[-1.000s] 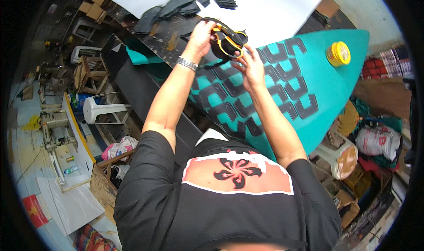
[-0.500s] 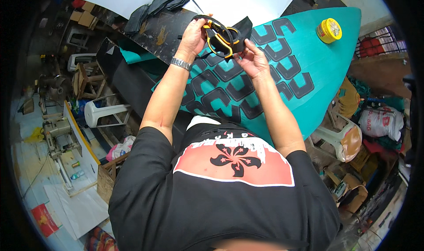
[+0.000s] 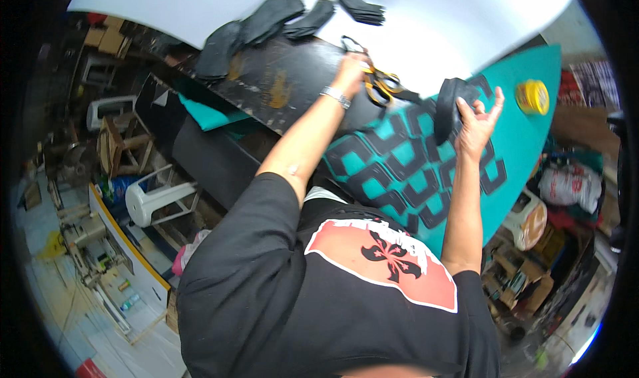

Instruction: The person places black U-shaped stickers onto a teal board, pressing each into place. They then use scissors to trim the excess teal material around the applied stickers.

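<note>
My left hand (image 3: pixel 351 74) reaches over the dark tabletop, closed on a black piece with yellow-edged loops (image 3: pixel 381 88). Its loops spread out to the right of my fingers, and a thin black loop shows beyond them. I cannot tell its exact kind. My right hand (image 3: pixel 476 122) pinches a thick, curved black piece (image 3: pixel 448 108) between thumb and fingers, with other fingers raised. This piece is above the teal sheet (image 3: pixel 426 235), on which several black U-shaped pieces (image 3: pixel 406 142) lie close together.
Several stacks of black cut pieces (image 3: pixel 273 15) lie at the far left of the table by a white sheet (image 3: pixel 439 18). A yellow tub (image 3: pixel 532 97) stands on the teal sheet at right. A white plastic stool (image 3: pixel 150 201) and a sewing machine (image 3: pixel 86 235) are at left.
My hands have moved apart. The left has carried the yellow-edged piece toward the white sheet; the right has moved right with a curved black piece. The view has shifted.
</note>
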Demonstrator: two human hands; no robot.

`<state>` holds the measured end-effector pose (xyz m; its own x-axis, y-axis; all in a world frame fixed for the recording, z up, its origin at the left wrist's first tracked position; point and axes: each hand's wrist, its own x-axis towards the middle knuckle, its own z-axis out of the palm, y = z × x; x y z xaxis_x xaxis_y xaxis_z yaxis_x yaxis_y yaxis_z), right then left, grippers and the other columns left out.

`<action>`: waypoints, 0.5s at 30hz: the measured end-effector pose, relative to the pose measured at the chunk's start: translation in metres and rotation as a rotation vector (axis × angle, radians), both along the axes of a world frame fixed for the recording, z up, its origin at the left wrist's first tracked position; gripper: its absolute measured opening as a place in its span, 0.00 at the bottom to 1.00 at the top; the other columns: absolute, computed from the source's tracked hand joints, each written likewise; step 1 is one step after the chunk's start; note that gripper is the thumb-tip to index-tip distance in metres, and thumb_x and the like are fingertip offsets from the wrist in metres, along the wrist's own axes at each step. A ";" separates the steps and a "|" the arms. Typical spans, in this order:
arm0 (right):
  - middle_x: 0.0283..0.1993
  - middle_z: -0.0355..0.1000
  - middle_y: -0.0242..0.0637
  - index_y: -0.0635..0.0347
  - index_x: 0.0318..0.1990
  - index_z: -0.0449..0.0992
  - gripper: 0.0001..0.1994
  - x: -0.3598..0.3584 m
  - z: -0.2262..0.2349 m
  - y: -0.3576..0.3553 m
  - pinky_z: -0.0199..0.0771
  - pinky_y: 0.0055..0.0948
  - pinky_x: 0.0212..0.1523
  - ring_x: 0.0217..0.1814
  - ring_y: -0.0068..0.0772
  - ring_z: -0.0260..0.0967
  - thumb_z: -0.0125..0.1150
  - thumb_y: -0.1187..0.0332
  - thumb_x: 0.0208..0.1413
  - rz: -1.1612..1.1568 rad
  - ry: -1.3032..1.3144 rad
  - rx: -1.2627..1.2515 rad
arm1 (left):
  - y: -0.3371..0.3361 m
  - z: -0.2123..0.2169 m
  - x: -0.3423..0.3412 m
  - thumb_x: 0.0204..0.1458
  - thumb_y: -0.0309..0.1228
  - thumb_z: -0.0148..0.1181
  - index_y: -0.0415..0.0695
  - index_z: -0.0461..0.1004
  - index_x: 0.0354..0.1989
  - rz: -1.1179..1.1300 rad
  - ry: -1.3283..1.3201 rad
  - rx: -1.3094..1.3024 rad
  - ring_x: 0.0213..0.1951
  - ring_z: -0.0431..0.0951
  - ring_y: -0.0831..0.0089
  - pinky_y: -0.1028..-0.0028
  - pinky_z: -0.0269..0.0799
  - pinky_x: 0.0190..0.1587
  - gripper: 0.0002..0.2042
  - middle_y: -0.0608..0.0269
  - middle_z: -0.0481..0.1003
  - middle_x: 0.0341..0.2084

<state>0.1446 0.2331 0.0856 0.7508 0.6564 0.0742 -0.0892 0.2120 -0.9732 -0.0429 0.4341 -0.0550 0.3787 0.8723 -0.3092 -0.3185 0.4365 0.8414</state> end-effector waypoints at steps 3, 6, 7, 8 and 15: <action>0.48 0.69 0.43 0.48 0.74 0.49 0.48 -0.065 0.028 0.064 0.81 0.31 0.44 0.43 0.29 0.74 0.66 0.87 0.47 0.213 -0.070 -0.036 | -0.007 -0.012 0.002 0.63 0.28 0.53 0.40 0.74 0.50 -0.132 0.197 0.111 0.35 0.76 0.76 0.73 0.74 0.36 0.11 0.64 0.77 0.37; 0.38 0.69 0.35 0.48 0.74 0.51 0.45 -0.145 0.039 0.138 0.76 0.23 0.37 0.35 0.25 0.70 0.66 0.81 0.49 0.580 0.048 -0.165 | -0.015 -0.021 -0.012 0.63 0.30 0.54 0.42 0.74 0.53 -0.125 -0.072 0.369 0.36 0.78 0.76 0.74 0.76 0.38 0.13 0.64 0.78 0.38; 0.36 0.66 0.32 0.48 0.73 0.53 0.45 -0.176 0.038 0.165 0.74 0.23 0.35 0.32 0.22 0.67 0.66 0.80 0.46 0.621 0.042 -0.141 | -0.015 -0.023 -0.013 0.62 0.30 0.56 0.40 0.74 0.53 -0.164 0.075 0.553 0.37 0.79 0.75 0.73 0.77 0.40 0.13 0.62 0.79 0.39; 0.37 0.65 0.31 0.46 0.72 0.58 0.44 -0.202 0.038 0.187 0.74 0.24 0.37 0.33 0.21 0.67 0.66 0.79 0.44 0.721 -0.010 -0.180 | -0.012 -0.024 -0.014 0.61 0.30 0.57 0.38 0.73 0.53 -0.204 0.230 0.733 0.38 0.80 0.74 0.73 0.78 0.42 0.14 0.61 0.79 0.39; 0.33 0.63 0.29 0.49 0.70 0.60 0.40 -0.337 -0.002 0.326 0.75 0.25 0.35 0.31 0.22 0.68 0.70 0.77 0.47 0.949 0.124 -0.111 | -0.008 -0.008 -0.019 0.59 0.30 0.59 0.36 0.74 0.50 -0.370 0.163 0.143 0.38 0.80 0.72 0.69 0.76 0.41 0.14 0.53 0.80 0.36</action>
<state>-0.1928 0.5588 0.0832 -0.0978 0.9928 -0.0693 -0.2798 -0.0943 -0.9554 -0.0620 0.4256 -0.0627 0.6305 0.7254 -0.2763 -0.0204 0.3713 0.9283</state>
